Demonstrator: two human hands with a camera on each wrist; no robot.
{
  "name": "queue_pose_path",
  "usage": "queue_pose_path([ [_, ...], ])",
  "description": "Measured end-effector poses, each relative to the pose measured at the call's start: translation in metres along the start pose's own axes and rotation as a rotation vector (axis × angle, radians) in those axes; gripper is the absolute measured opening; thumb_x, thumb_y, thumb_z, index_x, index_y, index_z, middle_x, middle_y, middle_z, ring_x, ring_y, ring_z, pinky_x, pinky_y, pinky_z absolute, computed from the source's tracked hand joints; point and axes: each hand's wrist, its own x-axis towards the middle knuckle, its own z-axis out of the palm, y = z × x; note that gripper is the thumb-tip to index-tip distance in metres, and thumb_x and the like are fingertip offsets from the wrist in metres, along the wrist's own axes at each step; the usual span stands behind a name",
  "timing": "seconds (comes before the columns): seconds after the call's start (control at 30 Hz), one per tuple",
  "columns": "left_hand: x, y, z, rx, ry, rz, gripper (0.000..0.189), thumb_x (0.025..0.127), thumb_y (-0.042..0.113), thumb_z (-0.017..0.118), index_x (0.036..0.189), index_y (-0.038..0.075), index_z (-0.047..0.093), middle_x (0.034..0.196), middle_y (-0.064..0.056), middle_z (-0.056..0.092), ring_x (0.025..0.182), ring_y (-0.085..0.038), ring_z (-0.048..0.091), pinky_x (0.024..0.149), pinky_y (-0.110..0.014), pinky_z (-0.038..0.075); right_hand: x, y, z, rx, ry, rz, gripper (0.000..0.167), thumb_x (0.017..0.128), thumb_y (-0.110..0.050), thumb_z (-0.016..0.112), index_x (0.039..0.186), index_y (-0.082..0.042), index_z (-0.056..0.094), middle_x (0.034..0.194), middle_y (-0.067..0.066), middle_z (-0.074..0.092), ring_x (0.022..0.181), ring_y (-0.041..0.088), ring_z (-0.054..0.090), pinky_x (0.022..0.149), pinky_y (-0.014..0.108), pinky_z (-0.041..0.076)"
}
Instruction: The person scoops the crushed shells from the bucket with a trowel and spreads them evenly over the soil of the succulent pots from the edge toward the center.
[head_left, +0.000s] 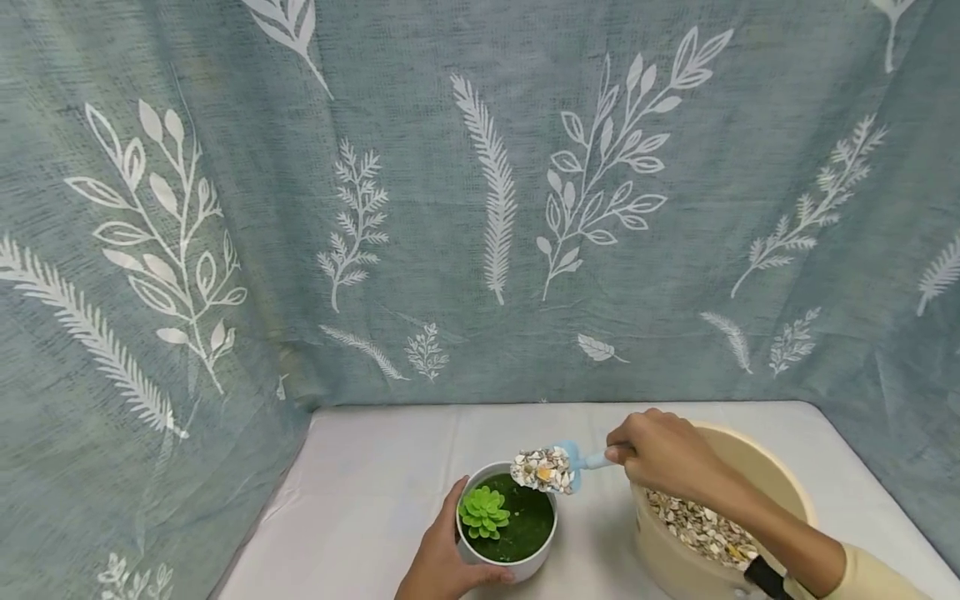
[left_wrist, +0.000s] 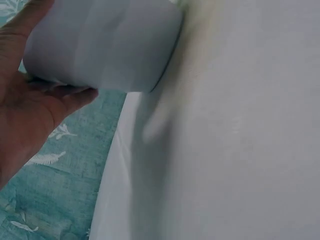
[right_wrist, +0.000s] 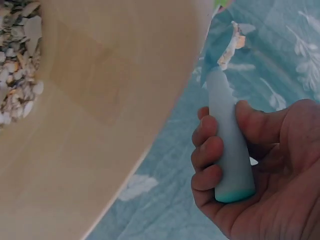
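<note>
A small blue hand trowel (head_left: 596,460) is gripped by its handle in my right hand (head_left: 667,450). Its blade carries a heap of crushed shells (head_left: 542,469) and hangs over the right rim of a white flowerpot (head_left: 517,569). In the right wrist view, fingers and thumb wrap round the pale handle (right_wrist: 227,145). My left hand (head_left: 442,554) holds the pot from its left side, thumb in front and fingers behind. Inside the pot, a bright green succulent (head_left: 483,512) sits left of centre on a dark green surface (head_left: 517,533).
A large cream bucket (head_left: 648,542) stands at the right, under my right forearm, with shell pieces (head_left: 697,525) inside. The table (head_left: 360,500) has a white cover. Behind and beside it hangs a blue-green cloth (head_left: 420,250) with white leaf prints.
</note>
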Motion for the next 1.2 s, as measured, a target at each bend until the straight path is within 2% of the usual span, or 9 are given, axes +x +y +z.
queue_pose_path([
  [0.13,0.004,-0.002,-0.009,-0.07,-0.089,0.03,0.127,0.071,0.034,0.097,0.164,0.0,0.017,0.162,-0.025,0.04,0.144,-0.046,0.05,0.11,-0.054,0.05,0.01,-0.011,0.007,-0.026,-0.012,-0.006,0.038,0.095,-0.01,0.068,0.061,-0.024,0.057,0.056,-0.01,0.029,0.055,0.008,0.023,0.054,0.023,0.02],
  [0.3,0.006,-0.003,-0.013,-0.122,-0.144,0.041,0.127,0.073,0.031,0.096,0.164,-0.001,0.013,0.164,-0.025,0.037,0.146,-0.044,0.049,0.11,-0.048,0.051,0.017,-0.02,0.016,-0.101,0.037,-0.042,0.042,0.093,-0.012,0.072,0.057,-0.024,0.055,0.056,-0.01,0.033,0.055,0.008,0.026,0.052,0.023,0.02],
  [0.4,0.006,-0.004,-0.013,-0.143,-0.152,0.038,0.127,0.074,0.031,0.096,0.164,0.0,0.013,0.165,-0.026,0.035,0.146,-0.045,0.048,0.11,-0.048,0.051,0.019,-0.026,0.019,-0.154,0.074,-0.05,0.04,0.09,-0.013,0.075,0.057,-0.024,0.057,0.056,-0.011,0.041,0.056,0.008,0.032,0.052,0.024,0.025],
  [0.57,0.007,-0.004,-0.013,-0.071,-0.12,0.043,0.125,0.073,0.036,0.096,0.165,0.004,0.017,0.164,-0.019,0.041,0.147,-0.041,0.047,0.112,-0.049,0.047,0.02,-0.037,0.025,-0.216,0.092,-0.05,0.032,0.087,-0.015,0.079,0.06,-0.02,0.063,0.059,-0.007,0.053,0.055,0.011,0.042,0.051,0.03,0.036],
  [0.77,0.008,-0.006,-0.012,-0.085,-0.118,0.062,0.125,0.073,0.036,0.096,0.164,0.004,0.018,0.164,-0.018,0.042,0.148,-0.039,0.048,0.11,-0.025,0.045,0.017,-0.043,0.027,-0.286,0.119,-0.05,0.036,0.084,-0.017,0.082,0.058,-0.019,0.057,0.058,-0.003,0.053,0.053,0.013,0.045,0.049,0.034,0.039],
  [0.83,0.009,-0.007,-0.011,-0.095,-0.12,0.06,0.125,0.073,0.036,0.096,0.164,0.003,0.017,0.164,-0.018,0.042,0.148,-0.04,0.047,0.108,-0.022,0.044,0.015,-0.043,0.026,-0.297,0.125,-0.041,0.037,0.084,-0.016,0.082,0.058,-0.019,0.056,0.057,-0.003,0.052,0.053,0.014,0.045,0.048,0.034,0.038],
  [0.93,0.008,-0.007,-0.011,-0.107,-0.122,0.047,0.125,0.073,0.036,0.096,0.164,0.003,0.018,0.164,-0.018,0.042,0.149,-0.04,0.046,0.109,-0.026,0.045,0.012,-0.042,0.024,-0.32,0.132,-0.044,0.035,0.083,-0.017,0.082,0.058,-0.019,0.056,0.058,-0.003,0.054,0.053,0.015,0.047,0.048,0.035,0.039],
  [1.1,0.008,-0.005,-0.011,-0.139,-0.123,0.041,0.124,0.072,0.034,0.097,0.164,0.004,0.018,0.165,-0.019,0.04,0.15,-0.041,0.044,0.115,-0.045,0.045,0.01,-0.042,0.022,-0.355,0.157,-0.06,0.031,0.081,-0.018,0.082,0.061,-0.018,0.059,0.06,-0.001,0.057,0.055,0.017,0.052,0.05,0.037,0.041],
  [1.2,0.009,-0.004,-0.011,-0.133,-0.123,0.038,0.125,0.072,0.035,0.097,0.164,0.004,0.018,0.165,-0.019,0.039,0.151,-0.042,0.044,0.117,-0.054,0.043,0.009,-0.044,0.021,-0.347,0.135,-0.043,0.027,0.082,-0.016,0.081,0.064,-0.016,0.062,0.061,0.001,0.058,0.055,0.019,0.052,0.05,0.038,0.042],
])
